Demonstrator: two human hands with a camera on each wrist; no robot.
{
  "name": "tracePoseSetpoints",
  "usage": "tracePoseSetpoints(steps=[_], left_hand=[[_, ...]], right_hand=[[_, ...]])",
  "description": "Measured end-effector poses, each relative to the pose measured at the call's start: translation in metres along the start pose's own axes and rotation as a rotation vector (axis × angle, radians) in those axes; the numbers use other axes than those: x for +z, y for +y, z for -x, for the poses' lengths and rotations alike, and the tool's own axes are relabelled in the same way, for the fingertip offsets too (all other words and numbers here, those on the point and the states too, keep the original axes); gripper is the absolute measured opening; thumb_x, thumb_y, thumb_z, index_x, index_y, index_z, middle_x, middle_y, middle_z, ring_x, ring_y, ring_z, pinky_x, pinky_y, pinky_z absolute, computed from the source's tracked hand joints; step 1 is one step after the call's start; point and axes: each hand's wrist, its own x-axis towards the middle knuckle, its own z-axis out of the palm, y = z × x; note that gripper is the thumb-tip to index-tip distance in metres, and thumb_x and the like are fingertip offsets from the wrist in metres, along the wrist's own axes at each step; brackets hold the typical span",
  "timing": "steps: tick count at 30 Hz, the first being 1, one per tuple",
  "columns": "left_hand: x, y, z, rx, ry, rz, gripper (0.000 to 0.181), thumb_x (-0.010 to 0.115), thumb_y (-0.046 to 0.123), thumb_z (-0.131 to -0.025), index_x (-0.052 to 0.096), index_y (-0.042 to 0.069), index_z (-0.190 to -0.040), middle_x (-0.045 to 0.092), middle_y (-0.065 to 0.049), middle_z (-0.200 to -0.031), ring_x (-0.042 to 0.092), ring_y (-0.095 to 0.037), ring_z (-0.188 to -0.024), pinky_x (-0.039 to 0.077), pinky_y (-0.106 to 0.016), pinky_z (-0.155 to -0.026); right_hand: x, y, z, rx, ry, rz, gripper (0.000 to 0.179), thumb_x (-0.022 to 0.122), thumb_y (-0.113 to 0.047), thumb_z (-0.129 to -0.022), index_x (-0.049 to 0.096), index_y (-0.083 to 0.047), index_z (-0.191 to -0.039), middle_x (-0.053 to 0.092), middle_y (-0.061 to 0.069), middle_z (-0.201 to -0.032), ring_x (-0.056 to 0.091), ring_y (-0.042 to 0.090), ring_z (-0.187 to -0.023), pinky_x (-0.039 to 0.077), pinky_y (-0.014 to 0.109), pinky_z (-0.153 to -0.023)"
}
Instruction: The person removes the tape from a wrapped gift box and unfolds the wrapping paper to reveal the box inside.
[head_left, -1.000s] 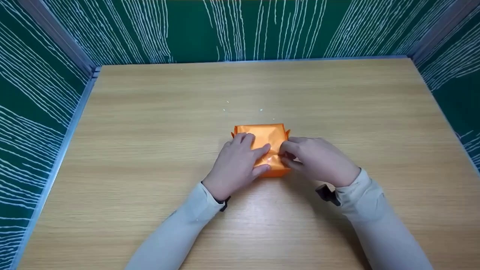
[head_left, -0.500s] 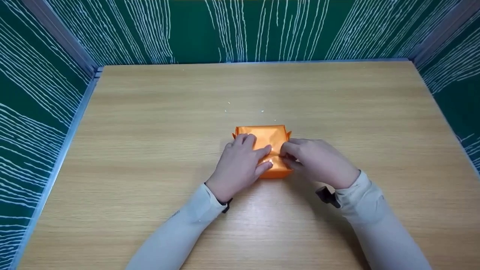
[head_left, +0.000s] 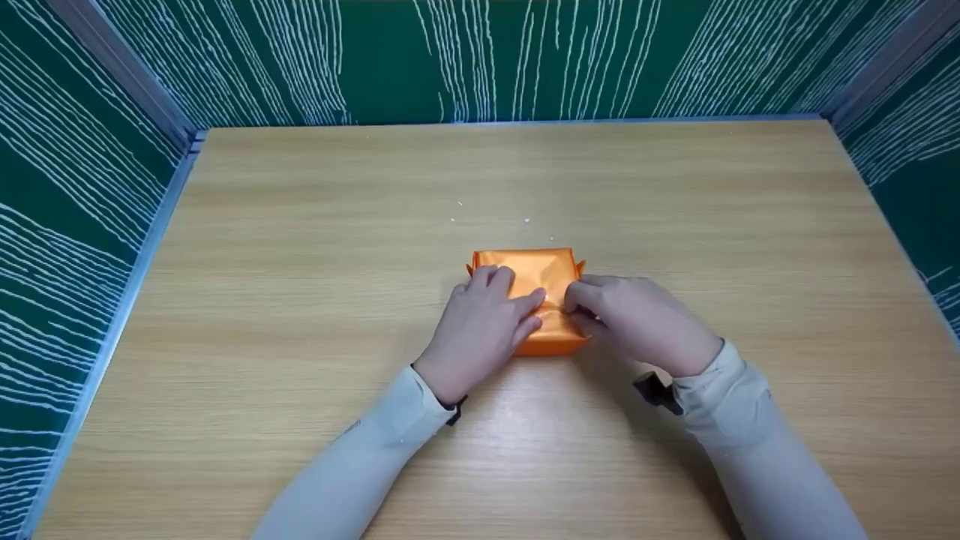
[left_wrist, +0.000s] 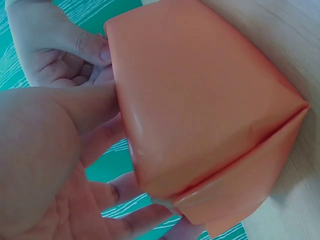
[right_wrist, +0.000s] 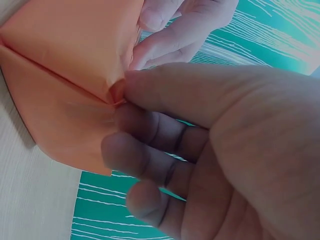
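Note:
A boxy package wrapped in shiny orange paper (head_left: 544,271) lies on the wooden table, with folded flaps sticking out at its sides. My left hand (head_left: 480,326) rests across its top-left part, fingers spread and mostly straight. At the package's right edge, my right hand (head_left: 637,322) pinches the orange wrapping paper (right_wrist: 70,55) between thumb and index finger, close to where a side fold ends. The right wrist view shows its other fingers loosely curled beside the side flap. A folded flap (left_wrist: 225,180) also angles across the package's side in the left wrist view.
The wooden table (head_left: 315,225) runs to blue-edged borders. Green panels (head_left: 382,60) with white streaks stand at the back and both sides. A few tiny white scraps (head_left: 526,220) lie beyond the package.
Both hands stay almost in place on the package. The left thumb has drawn slightly in toward the index finger; the view itself has shifted a little.

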Motion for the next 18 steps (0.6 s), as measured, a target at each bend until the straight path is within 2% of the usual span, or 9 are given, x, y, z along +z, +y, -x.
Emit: tracePoseSetpoints(steps=[13, 18], left_hand=[[-0.0007, 0.0007, -0.0012, -0.004, -0.049, 0.000, 0.043, 0.048, 0.049, -0.108, 0.063, 0.031, -0.144, 0.060, -0.013, -0.129, 0.053, -0.033, -0.122, 0.056, -0.044, -0.086], [-0.0014, -0.0004, -0.0002, -0.007, -0.045, -0.002, 0.043, 0.049, 0.049, -0.108, 0.063, 0.031, -0.145, 0.060, -0.013, -0.131, 0.052, -0.033, -0.124, 0.056, -0.045, -0.086]], right_hand=[[0.0012, 0.0034, 0.0011, -0.009, 0.002, 0.023, 0.013, 0.073, -0.002, -0.090, 0.065, -0.010, -0.098, 0.062, -0.002, -0.083, 0.056, 0.015, -0.067, 0.051, 0.031, -0.063], [-0.0018, 0.0026, 0.0003, -0.024, -0.001, 0.025, 0.013, 0.077, -0.004, -0.090, 0.071, -0.010, -0.099, 0.062, -0.002, -0.084, 0.056, 0.015, -0.068, 0.052, 0.030, -0.064]])
